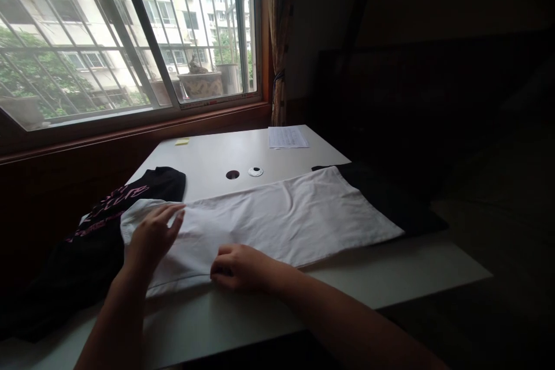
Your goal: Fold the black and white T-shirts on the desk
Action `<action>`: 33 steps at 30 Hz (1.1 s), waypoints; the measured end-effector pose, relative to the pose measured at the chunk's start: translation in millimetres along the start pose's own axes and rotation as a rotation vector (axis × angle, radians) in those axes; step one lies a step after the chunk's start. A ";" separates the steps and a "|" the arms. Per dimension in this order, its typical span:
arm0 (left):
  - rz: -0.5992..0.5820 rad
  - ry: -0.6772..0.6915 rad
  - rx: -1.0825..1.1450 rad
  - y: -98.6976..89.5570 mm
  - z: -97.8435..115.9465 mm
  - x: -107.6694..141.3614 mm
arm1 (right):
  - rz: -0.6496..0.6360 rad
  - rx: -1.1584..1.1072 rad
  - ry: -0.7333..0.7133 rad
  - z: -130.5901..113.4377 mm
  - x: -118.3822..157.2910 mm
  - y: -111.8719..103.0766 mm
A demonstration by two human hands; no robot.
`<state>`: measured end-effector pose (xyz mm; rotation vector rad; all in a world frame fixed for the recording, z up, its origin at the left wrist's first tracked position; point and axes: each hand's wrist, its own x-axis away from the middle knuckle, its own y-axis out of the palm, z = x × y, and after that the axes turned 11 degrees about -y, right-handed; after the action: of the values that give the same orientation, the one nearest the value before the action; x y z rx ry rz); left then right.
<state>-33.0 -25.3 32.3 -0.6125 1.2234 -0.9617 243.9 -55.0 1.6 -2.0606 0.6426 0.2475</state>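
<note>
A white garment [260, 214], which looks like a folded shirt, lies in a long flat strip across the table with a few soft wrinkles. On its left end rests my left hand [154, 234], its fingers stretched toward the far edge and the thumb apart from them. My right hand [245, 267] is closed at the near edge of the white garment, fingers curled and gripping the cloth there; the fingertips are partly hidden. Left of both hands is a black garment [108, 214] with pink lettering, hanging over the table's left side.
Under the right end of the white garment lies dark cloth [390, 202]. The white table [208, 153] has a round cable hole [233, 174] and its loose cover [255, 171]. Printed papers [288, 137] and a yellow note [182, 141] sit toward the back, below a barred window [130, 34].
</note>
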 end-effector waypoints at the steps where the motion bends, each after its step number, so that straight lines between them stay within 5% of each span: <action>1: -0.074 0.057 0.027 10.5 3.6 0.3 | 0.000 0.007 0.001 0.7 -0.1 0.5; 4: -0.281 0.143 0.030 42.5 4.9 4.6 | 0.002 0.023 0.014 3.6 -0.6 1.2; 8: -0.429 0.093 -0.092 65.0 0.2 13.0 | 0.014 0.082 0.038 7.7 2.3 -4.0; 15: -0.454 0.034 -0.169 62.5 4.9 14.2 | -0.058 0.300 0.354 29.6 19.2 -34.0; 23: -0.450 -0.045 -0.215 67.0 -0.3 11.7 | -0.168 0.419 0.685 119.1 28.0 -92.5; 33: -0.467 -0.097 -0.245 56.7 -16.0 -0.4 | -0.196 0.627 0.951 177.2 100.0 -168.7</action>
<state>-32.6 4.3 -18.6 -1.1618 1.1416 -1.1585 431.3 130.7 -13.5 -1.5145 0.9086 -0.9866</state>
